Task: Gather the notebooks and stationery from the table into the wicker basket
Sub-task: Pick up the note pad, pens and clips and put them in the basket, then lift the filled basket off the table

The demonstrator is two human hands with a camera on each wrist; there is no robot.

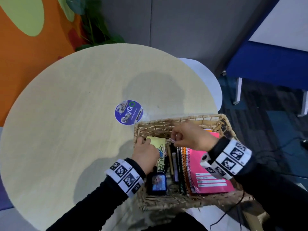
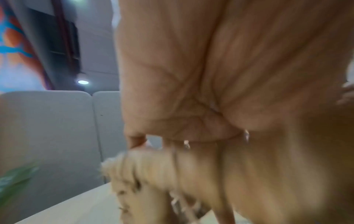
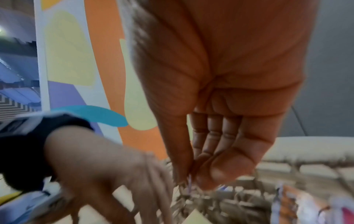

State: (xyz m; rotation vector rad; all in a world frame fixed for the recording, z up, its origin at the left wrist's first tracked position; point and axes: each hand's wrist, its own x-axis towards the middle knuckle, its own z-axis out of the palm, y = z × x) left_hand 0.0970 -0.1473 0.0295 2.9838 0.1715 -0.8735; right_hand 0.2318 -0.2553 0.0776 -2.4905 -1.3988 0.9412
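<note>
The round pale worktop (image 1: 66, 114) fills most of the head view, its left and far stretches bare except for a blue round sticker (image 1: 128, 112) reading "Clean as you go". The wicker basket (image 1: 183, 202) sits at the near right edge, partly overhanging it, and behind it a white chair (image 1: 211, 84) is tucked against the rim.

Inside the basket, a pink spiral notebook (image 1: 211, 170) with a white label panel lies on the right over an orange-edged one; its printed lines are too small to read. Pens (image 1: 174, 164) lie along the middle, a small dark blue box (image 1: 158, 182) sits at the near left, a yellow sticky-note pad (image 1: 157, 141) lies at the far left, and loose paper clips (image 1: 160, 154) lie just below the pad.

The left hand (image 1: 146, 155) reaches into the basket's left side, fingertips touching the sticky-note pad; its wrist camera shows only a blurred palm (image 2: 210, 75) above the wicker rim, with what may be clips at the fingers, so whether its grip holds anything I cannot tell. The right hand (image 1: 190, 137) hovers over the far middle. Only its wrist view shows the grip plainly: thumb and fingertips (image 3: 220, 171) pressed together, pinching a paper clip (image 3: 189, 184).
</note>
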